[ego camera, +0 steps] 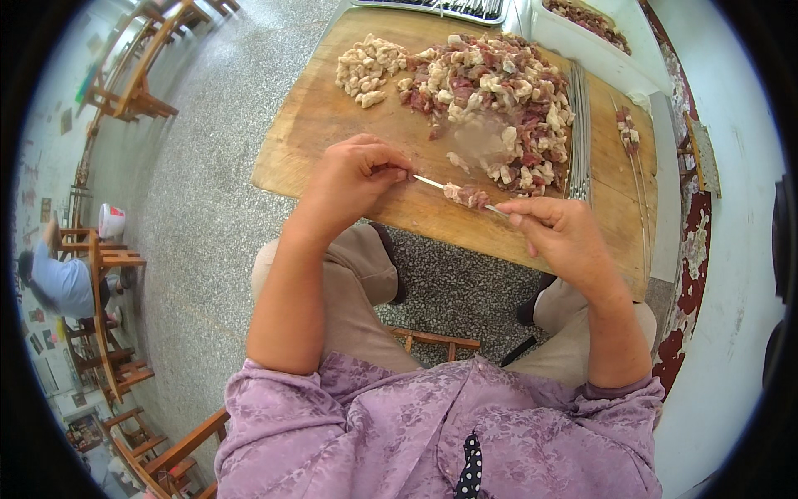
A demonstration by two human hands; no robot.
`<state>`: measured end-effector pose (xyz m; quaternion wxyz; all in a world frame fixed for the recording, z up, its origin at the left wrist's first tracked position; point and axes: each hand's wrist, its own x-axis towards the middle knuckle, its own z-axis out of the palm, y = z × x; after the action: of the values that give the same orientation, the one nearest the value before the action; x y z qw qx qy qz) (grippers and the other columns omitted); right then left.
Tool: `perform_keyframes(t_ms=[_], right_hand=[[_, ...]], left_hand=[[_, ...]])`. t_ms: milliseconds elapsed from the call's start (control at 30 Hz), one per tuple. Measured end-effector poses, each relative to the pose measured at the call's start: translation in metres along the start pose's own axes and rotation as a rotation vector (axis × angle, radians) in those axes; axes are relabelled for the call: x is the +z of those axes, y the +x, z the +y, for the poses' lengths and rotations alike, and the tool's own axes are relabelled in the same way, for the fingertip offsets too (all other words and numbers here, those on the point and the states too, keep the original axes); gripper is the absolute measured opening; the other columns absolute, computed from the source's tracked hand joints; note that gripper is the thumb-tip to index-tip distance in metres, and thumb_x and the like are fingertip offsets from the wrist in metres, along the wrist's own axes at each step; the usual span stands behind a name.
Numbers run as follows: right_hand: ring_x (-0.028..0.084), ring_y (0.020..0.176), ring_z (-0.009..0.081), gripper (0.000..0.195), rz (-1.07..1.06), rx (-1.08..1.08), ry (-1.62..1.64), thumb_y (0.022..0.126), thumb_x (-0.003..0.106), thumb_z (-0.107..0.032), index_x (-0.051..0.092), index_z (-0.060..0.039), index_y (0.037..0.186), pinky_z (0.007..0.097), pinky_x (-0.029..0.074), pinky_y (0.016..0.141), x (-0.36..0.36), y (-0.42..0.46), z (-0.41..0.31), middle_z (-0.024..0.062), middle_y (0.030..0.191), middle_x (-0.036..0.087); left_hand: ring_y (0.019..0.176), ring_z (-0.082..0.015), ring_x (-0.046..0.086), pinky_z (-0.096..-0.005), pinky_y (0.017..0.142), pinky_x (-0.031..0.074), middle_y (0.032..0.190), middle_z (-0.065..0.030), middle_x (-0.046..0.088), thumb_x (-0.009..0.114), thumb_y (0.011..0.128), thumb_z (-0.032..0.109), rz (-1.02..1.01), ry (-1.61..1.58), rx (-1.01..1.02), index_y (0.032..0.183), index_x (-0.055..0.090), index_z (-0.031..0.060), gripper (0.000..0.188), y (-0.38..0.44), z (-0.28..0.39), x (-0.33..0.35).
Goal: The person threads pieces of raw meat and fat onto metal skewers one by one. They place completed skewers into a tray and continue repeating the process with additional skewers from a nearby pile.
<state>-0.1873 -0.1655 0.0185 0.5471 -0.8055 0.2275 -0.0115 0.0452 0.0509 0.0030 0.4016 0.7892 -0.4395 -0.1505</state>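
My right hand [564, 240] holds a flat metal skewer [430, 181] just behind the meat pieces [466, 195] threaded on it. The skewer's bare tip points left, towards my left hand [358, 181]. There the thumb and fingertips are pinched together close to the tip; whether a small piece sits between them is hidden. Beyond the hands, a heap of mixed red and pale meat chunks [461, 90] covers much of the wooden board [299, 146]. A smaller pile of pale, fatty chunks [369, 68] lies to its left.
Bare metal skewers [580, 125] lie in a bundle right of the heap. Farther right are loaded skewers [629, 140]. A white tub [598, 59] with meat and a metal tray [430, 9] stand behind. The wall [735, 262] runs along the right; a person [62, 284] sits far left.
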Motion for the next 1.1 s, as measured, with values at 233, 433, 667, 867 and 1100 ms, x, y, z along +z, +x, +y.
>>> perform_keyframes(t_ms=[233,433,667,867,1100], right_hand=[[0.057,0.059,0.0073,0.023,0.01,-0.015,-0.054,0.101,0.07,-0.009,0.081,-0.0029,0.12,0.0296,0.047,0.056,0.006,0.001,0.0,0.0064,0.066,0.065],[0.061,0.057,0.0128,0.022,0.071,-0.049,-0.047,0.101,0.07,-0.011,0.081,-0.0035,0.118,0.0317,0.049,0.058,0.031,0.01,-0.003,0.0145,0.07,0.069],[0.065,0.061,0.0162,0.021,0.088,-0.079,-0.056,0.102,0.07,-0.013,0.079,-0.0039,0.118,0.0317,0.053,0.062,0.046,0.024,-0.012,0.0144,0.074,0.072],[0.067,0.064,0.0201,0.015,0.181,-0.142,0.08,0.106,0.068,-0.016,0.066,-0.0041,0.116,0.0347,0.052,0.062,0.049,0.015,-0.033,0.0132,0.08,0.069],[0.073,0.075,0.0373,0.012,0.279,-0.332,-0.036,0.106,0.065,-0.014,0.062,-0.0064,0.114,0.0445,0.054,0.067,0.068,0.006,-0.039,0.0187,0.084,0.07]], left_hand=[[0.089,-0.0231,0.074,-0.0329,0.08,0.059,0.099,-0.0107,0.077,0.083,0.089,0.004,0.023,0.088,0.075,0.104,0.083,0.0028,0.015,0.001,-0.005,0.003],[0.09,-0.0267,0.074,-0.035,0.08,0.059,0.098,-0.0129,0.076,0.081,0.088,0.003,0.018,0.15,0.116,0.103,0.083,0.0028,0.015,0.003,-0.002,0.002],[0.095,-0.0242,0.073,-0.0344,0.086,0.059,0.106,-0.0097,0.075,0.078,0.095,0.008,0.128,0.018,0.117,0.11,0.078,0.0027,0.016,0.006,-0.011,0.004],[0.11,-0.0195,0.068,-0.0327,0.096,0.054,0.116,-0.0063,0.071,0.045,0.115,0.052,0.578,-0.961,-0.097,0.135,0.06,0.0036,0.055,0.021,0.015,0.029],[0.063,-0.0149,0.054,-0.0314,0.065,0.049,0.068,0.0016,0.053,0.04,0.109,0.069,0.323,-1.596,-0.054,0.086,0.056,0.0154,0.06,0.027,0.041,0.051]])
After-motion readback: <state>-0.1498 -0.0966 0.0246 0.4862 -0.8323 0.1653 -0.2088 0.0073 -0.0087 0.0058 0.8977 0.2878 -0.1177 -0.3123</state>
